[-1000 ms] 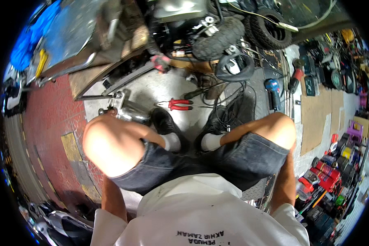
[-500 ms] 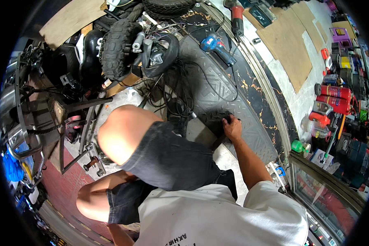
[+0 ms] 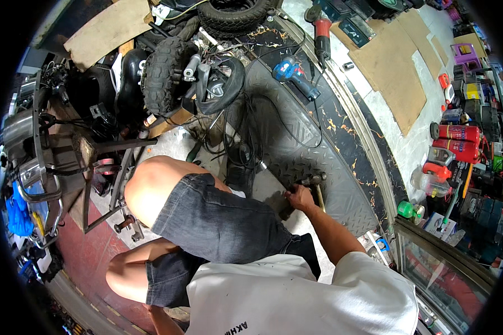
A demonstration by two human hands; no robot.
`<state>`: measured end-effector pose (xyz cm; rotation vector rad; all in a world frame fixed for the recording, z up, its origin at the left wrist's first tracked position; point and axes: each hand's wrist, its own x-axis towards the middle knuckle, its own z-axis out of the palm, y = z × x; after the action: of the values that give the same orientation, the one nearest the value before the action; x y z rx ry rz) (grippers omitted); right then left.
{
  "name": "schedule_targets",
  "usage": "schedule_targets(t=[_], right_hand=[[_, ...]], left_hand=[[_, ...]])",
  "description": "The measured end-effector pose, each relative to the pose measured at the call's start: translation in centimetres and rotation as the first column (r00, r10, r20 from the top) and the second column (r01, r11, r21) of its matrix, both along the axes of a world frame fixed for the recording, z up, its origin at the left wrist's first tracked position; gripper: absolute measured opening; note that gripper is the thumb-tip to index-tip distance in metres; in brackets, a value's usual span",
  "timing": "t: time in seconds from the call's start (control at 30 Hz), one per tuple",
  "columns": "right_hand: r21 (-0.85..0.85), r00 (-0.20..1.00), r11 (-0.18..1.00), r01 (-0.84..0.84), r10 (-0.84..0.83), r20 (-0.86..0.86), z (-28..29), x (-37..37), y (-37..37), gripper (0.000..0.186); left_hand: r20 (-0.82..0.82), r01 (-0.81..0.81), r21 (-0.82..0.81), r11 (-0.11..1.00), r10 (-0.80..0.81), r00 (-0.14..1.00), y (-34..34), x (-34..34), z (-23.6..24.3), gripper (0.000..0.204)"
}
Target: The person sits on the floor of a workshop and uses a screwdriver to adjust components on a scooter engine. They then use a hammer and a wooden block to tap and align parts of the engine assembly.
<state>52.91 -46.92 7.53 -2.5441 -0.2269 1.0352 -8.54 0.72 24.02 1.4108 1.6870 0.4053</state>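
Note:
My right hand (image 3: 300, 199) is low at the near edge of the dark metal tread plate (image 3: 341, 192), its fingers curled downward. What they hold, if anything, is hidden. Just beyond and to its right is a hammer (image 3: 314, 179), its dark head over the plate and its pale handle running back past my wrist. A short brown piece (image 3: 285, 213) shows below the fingers. Of my left arm (image 3: 163, 321) only a part appears at the lower edge, beside my bent leg; the left hand is out of sight.
A blue cordless power tool (image 3: 295, 77) and a red-and-black grinder (image 3: 322, 36) lie beyond the plate. Black cables (image 3: 250, 131) tangle near my foot. Knobby tyres (image 3: 165, 75) and a metal frame (image 3: 86, 162) crowd the left; red bottles (image 3: 458, 142) stand at right.
My right hand has moved left and nearer to me, and the hammer now shows beside it. My raised knee has shifted slightly left, and the view has tilted a little.

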Motion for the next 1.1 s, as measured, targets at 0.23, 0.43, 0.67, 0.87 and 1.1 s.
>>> schedule_targets(t=[0.23,0.43,0.67,0.87,1.1], right_hand=[[-0.049,0.999,0.998,0.035,-0.037,-0.037,0.4,0.1,-0.1,0.051],[-0.020,0.988,0.991,0.135,-0.136,-0.071,0.7,2.8,-2.1,0.062],[0.520,0.964,0.835,0.179,-0.256,0.078,4.5,11.6,-5.5,0.021],[0.294,0.926,0.897,0.329,-0.367,0.084,7.5,16.0,-3.3,0.026],[0.508,0.950,0.806,0.303,-0.298,-0.094,0.7,12.6,-7.1,0.022]], left_hand=[[-0.050,-0.083,-0.128,0.988,0.077,0.996,-7.0,-3.2,-5.1,0.056],[-0.401,0.766,0.188,0.615,-0.664,0.632,-8.7,-9.2,-6.4,0.060],[0.727,0.061,-0.296,0.953,0.184,0.661,-9.6,-4.2,-9.8,0.067],[0.705,-0.260,-0.371,0.892,0.452,0.546,-9.8,-10.2,-17.2,0.042],[0.266,-0.674,-0.353,0.649,0.760,0.593,-4.2,-0.7,-10.4,0.021]])
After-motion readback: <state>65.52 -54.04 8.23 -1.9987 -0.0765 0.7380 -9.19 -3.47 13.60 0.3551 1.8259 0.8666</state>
